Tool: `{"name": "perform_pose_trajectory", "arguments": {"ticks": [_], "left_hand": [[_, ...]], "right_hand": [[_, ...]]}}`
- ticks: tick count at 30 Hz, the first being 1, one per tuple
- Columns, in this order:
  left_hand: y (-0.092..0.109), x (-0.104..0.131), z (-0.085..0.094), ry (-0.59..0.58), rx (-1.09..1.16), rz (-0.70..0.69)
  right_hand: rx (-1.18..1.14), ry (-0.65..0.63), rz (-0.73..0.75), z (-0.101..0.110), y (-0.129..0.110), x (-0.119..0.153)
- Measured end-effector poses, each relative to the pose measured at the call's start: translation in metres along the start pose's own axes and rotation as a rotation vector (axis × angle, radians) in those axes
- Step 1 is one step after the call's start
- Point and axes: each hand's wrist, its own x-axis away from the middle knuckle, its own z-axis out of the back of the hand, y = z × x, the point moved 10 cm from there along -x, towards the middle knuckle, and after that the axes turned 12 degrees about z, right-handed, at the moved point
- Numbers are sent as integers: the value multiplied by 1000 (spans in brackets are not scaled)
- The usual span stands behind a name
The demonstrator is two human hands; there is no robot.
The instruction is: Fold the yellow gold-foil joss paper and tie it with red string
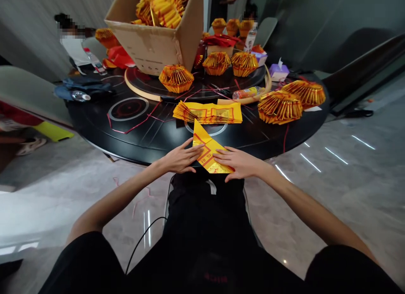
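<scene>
A yellow joss paper sheet (205, 148) with red print and a gold patch lies at the near edge of the black table, folded to a point at its far end. My left hand (182, 157) rests on its left side, fingers stretched out over the paper. Flat on its right side lies my right hand (237, 161), fingers spread and thumb toward me. Just beyond the sheet is a stack of folded joss paper (221, 111), fanned out at its left end.
On the turntable (133, 85) stand a cardboard box (152, 45) of folded paper and several pleated gold paper pieces (176, 79). More pleated pieces (280, 107) sit at the right. A plastic bottle (248, 93), tissue box (278, 72) and red string (126, 131) lie around. Other people sit behind.
</scene>
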Motion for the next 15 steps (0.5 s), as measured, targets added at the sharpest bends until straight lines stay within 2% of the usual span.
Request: {"name": "perform_pose_trajectory", "arguments": {"ticks": [5, 8, 10, 12, 14, 15], "left_hand": [[-5, 1, 3, 0, -101, 6], [-16, 2, 14, -9, -73, 81], [-28, 4, 33, 38, 20, 173], [-40, 9, 61, 106, 194, 241], [-53, 12, 86, 130, 436, 284], [-61, 12, 94, 103, 559, 316]], "right_hand": [[19, 129, -25, 3, -11, 14], [-84, 282, -9, 30, -16, 23], [-199, 409, -73, 56, -12, 31], [-344, 510, -217, 77, 2, 41], [-529, 592, -380, 86, 18, 48], [-636, 623, -446, 84, 26, 49]]}}
